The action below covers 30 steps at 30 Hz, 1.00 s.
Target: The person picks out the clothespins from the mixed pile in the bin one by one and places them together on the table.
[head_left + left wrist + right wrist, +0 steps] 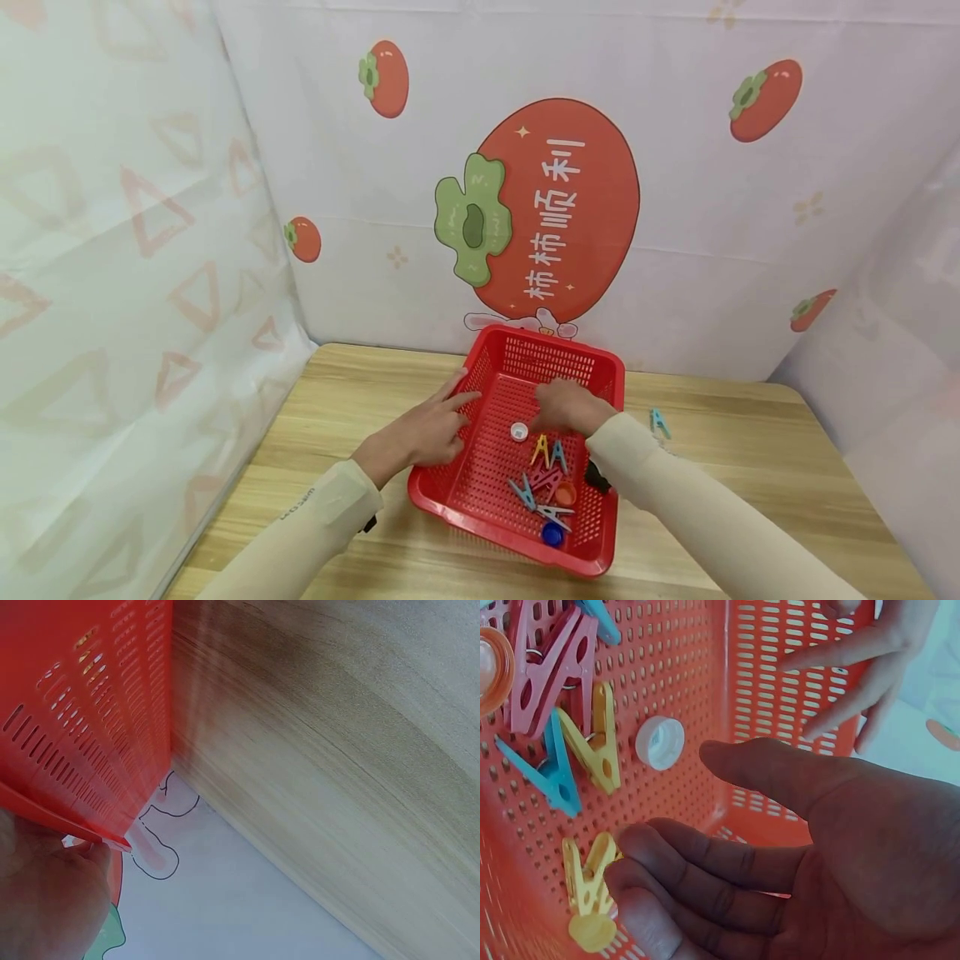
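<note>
A red basket (480,518) stands on the table, with my left hand (423,433) at its left rim. The thumb lies outside the wall, while the fingers (855,652) reach over it to the inside. My right hand (566,406) is inside the basket near its right wall, fingers loosely bent and thumb apart, with nothing between them. Beside that thumb lies a white bottle cap (660,742). One yellow clothespin (589,874) and a round yellow piece (592,932) lie by the fingertips. Another yellow clothespin (540,450) is closer to the front.
In the basket's front right lie blue clothespins (522,492), pink clothespins (546,479), a white clothespin (555,514), an orange cap (565,494) and a blue cap (552,534). One light-blue clothespin (660,422) lies on the table (738,467) to the right. A printed cloth (360,167) hangs behind.
</note>
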Motion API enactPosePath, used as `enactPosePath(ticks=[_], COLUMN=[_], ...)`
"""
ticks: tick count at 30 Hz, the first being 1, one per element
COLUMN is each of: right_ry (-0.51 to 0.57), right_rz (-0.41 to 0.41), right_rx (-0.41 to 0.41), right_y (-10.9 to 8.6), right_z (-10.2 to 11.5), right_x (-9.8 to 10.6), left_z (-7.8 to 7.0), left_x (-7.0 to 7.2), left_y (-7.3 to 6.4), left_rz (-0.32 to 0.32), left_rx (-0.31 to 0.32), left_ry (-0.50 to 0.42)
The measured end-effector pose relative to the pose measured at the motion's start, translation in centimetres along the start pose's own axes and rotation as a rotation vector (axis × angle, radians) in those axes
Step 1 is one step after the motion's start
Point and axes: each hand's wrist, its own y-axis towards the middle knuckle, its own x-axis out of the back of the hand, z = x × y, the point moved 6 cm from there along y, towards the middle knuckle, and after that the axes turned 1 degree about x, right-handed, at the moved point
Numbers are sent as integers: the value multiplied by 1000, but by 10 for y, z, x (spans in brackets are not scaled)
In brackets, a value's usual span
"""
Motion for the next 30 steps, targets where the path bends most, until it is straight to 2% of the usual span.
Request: enactPosePath(ticks=[8,17,25,30], right_ry=[11,-130,-166,-153], right_rz=[55,71,65,84], right_rx=[-53,-34,-16,-37], right_y=[5,14,16,16], right_z=[4,11,10,9], right_x=[-15,-30,-35,-39], left_z=[2,2,3,3], left_x=[-3,-3,-4,-3], left_y=[1,1,3,3], left_rz=[-3,2,7,6], left_rx=[13,20,18,13], left_ry=[-18,-18,-11,-6])
